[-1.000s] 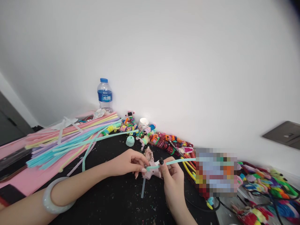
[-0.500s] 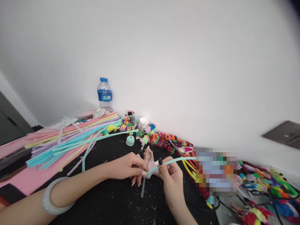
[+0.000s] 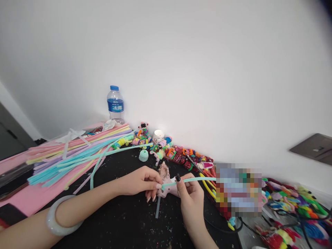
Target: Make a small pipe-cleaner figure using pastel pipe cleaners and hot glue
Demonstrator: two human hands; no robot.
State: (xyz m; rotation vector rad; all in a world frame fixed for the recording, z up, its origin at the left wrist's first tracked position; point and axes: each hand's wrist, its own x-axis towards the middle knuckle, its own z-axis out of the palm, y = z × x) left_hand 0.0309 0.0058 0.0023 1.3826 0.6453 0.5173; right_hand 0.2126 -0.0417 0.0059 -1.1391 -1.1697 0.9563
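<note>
A mint-green pipe cleaner [image 3: 196, 179] stretches between my two hands, its right part reaching toward the blurred patch. My left hand [image 3: 145, 181] pinches its left end between thumb and fingertips. Gripping it further right, my right hand [image 3: 190, 195] is closed with the thumb on top. Beneath them lies a pale pink hot glue gun [image 3: 169, 188], partly covered by the hands, with a translucent glue stick [image 3: 158, 207] poking out toward me. A small coiled mint-green roll [image 3: 143, 155] stands on the black table just beyond my left hand.
Pastel pipe cleaners [image 3: 77, 155] lie in bundles at the left. A water bottle [image 3: 115, 103] and a white paper cup [image 3: 158, 136] stand near the wall. Colourful pipe-cleaner figures [image 3: 178, 155] line the back. Scissors [image 3: 194, 164] lie among them; black cables [image 3: 233, 230] run at right.
The pipe cleaner's held stretch has levelled out, and its right part sits slightly lower. Both hands have shifted only slightly and keep their hold.
</note>
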